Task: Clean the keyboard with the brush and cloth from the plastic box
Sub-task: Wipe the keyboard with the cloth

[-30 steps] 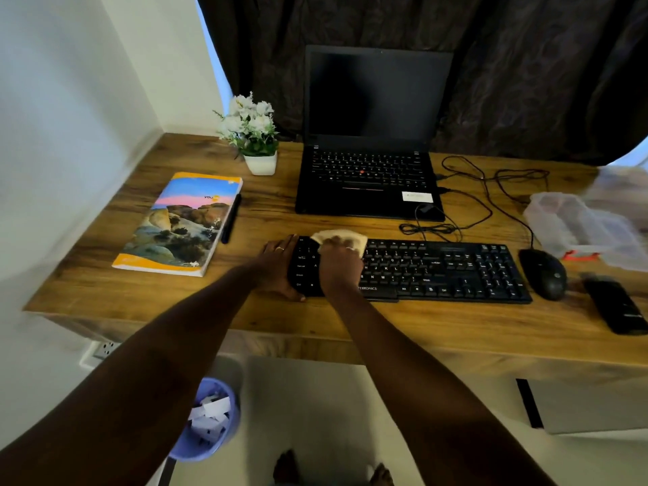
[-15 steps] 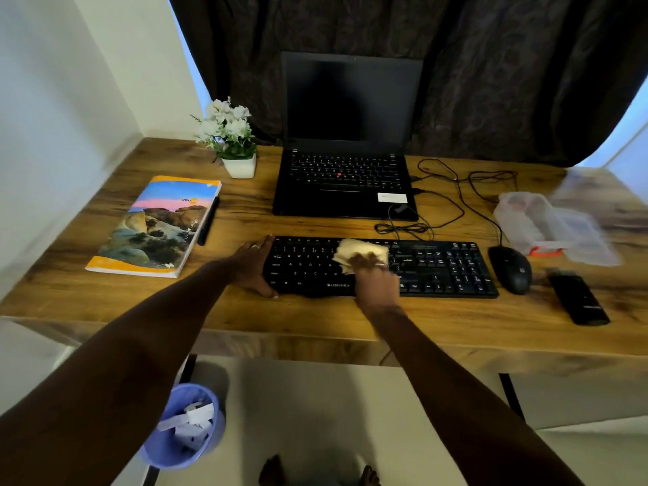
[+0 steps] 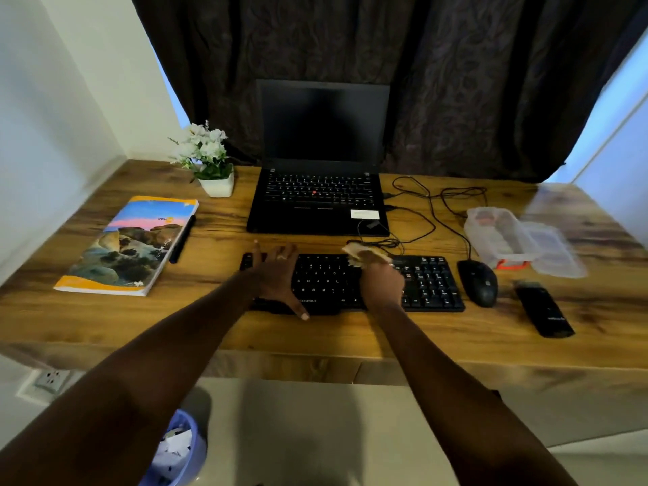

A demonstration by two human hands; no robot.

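Observation:
A black keyboard (image 3: 329, 282) lies along the front of the wooden desk (image 3: 350, 331). My left hand (image 3: 277, 275) rests flat on its left part with fingers spread, thumb at the front edge. My right hand (image 3: 382, 284) presses a crumpled beige cloth (image 3: 363, 256) onto the keys right of the middle, near the back edge. The clear plastic box (image 3: 498, 236) stands open at the right with its lid (image 3: 557, 250) beside it; something orange shows at its front. I cannot make out the brush.
A black laptop (image 3: 319, 201) stands open behind the keyboard, with tangled cables (image 3: 420, 219) to its right. A black mouse (image 3: 478, 282) and a black flat device (image 3: 543, 308) lie right of the keyboard. At left are a book (image 3: 129, 243), a pen (image 3: 182, 240) and a potted plant (image 3: 210, 163). A blue bin (image 3: 179, 450) sits below.
My right hand has wiped the cloth from the keyboard's left end rightward to past the middle. My left hand has shifted from the left edge onto the keys. The camera view has shifted.

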